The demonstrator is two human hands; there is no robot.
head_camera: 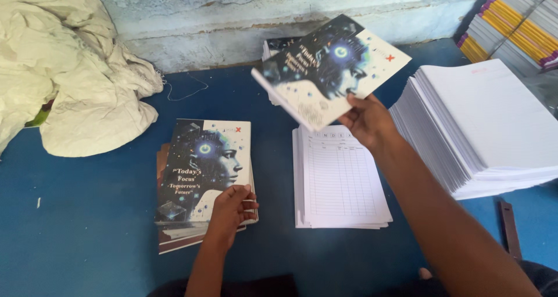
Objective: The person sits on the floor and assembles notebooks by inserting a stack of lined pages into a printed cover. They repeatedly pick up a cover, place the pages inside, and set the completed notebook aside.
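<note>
Your right hand (367, 121) gripped a glossy printed cover (331, 70) by its lower edge, holding it tilted in the air above the stack of ruled sheets (340, 181). Your left hand (231, 207) lay flat, fingers together, on the near corner of the pile of covers (200, 183) on the blue table (87, 215). A tall stack of white paper (494, 128) sat at right, crumpled cloth (64, 64) at left.

Left hand (231, 207) palm-down, fingers curled, arm bent close; right hand (367, 120) raised, pinching shut, forearm stretched forward.
</note>
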